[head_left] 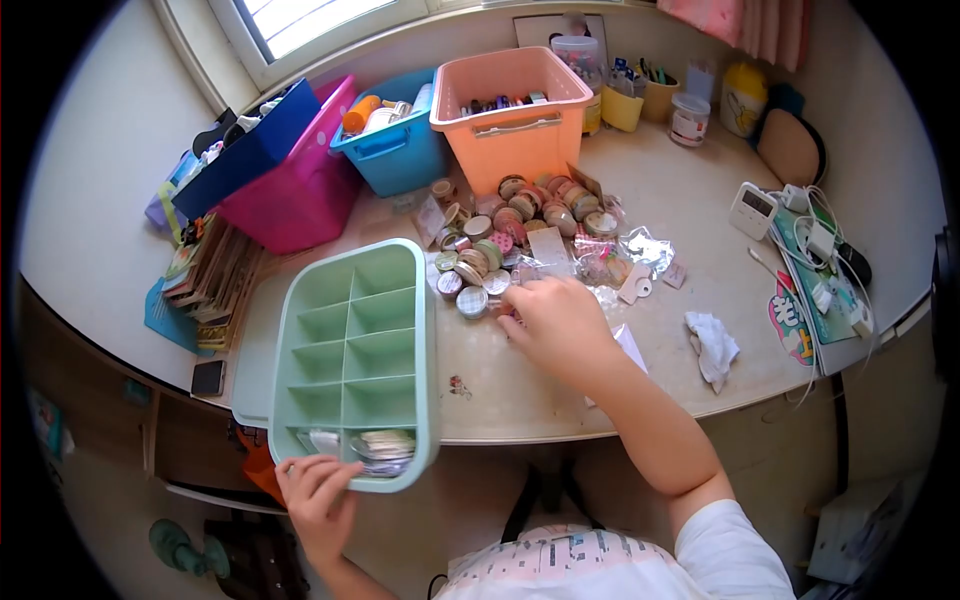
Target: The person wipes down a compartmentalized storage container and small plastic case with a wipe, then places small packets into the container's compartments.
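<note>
A pale green divided storage box [432, 330] stands on the desk at the left, its front end reaching past the desk edge. My left hand [320, 490] grips its front rim, fingers curled over into the nearest compartments. Those two compartments hold flat paper packets [382, 450]; the others look bare. My right hand [560, 325] reaches down at the near side of a heap of washi tape rolls [520, 210], its fingers bent together. What lies under those fingertips is mostly hidden. Close by are a patterned tape roll [472, 302] and clear plastic packaging [545, 262].
Behind the heap stand orange [510, 130], blue [400, 155] and pink [300, 190] bins. A crumpled tissue [711, 348] lies right of my right arm. Farther right are a white timer [753, 210] and tangled cables [820, 240]. A phone [208, 378] rests at the left edge.
</note>
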The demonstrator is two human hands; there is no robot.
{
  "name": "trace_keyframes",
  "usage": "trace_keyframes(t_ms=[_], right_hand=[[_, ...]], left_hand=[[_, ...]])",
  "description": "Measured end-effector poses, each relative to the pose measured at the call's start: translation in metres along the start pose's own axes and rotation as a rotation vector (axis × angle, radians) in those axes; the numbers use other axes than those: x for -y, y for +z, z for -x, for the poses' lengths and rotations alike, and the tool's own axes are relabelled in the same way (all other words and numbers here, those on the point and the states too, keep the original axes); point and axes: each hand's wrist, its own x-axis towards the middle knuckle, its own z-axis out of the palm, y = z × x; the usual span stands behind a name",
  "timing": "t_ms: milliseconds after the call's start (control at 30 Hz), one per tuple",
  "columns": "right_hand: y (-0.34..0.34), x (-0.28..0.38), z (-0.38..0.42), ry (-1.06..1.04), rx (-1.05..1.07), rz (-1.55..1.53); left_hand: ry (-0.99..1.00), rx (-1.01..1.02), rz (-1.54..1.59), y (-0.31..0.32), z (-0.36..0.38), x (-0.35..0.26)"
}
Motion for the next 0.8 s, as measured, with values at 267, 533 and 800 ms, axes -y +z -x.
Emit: trace_keyframes(t_ms=[267, 533, 800], right_hand=[[-0.010, 0.005, -0.048, 0.017, -0.024, -0.214], [0.080, 0.000, -0.192, 0.127, 0.045, 0.357], [0.121, -0.022, -0.216, 0.332, 0.069, -0.008]], left_hand=[[0.003, -0.101, 0.074, 0.013, 0.004, -0.001], [0.066, -0.115, -0.012, 0.010, 0.010, -0.019], [-0.119, -0.272, -0.213, 0.005, 0.030, 0.030]])
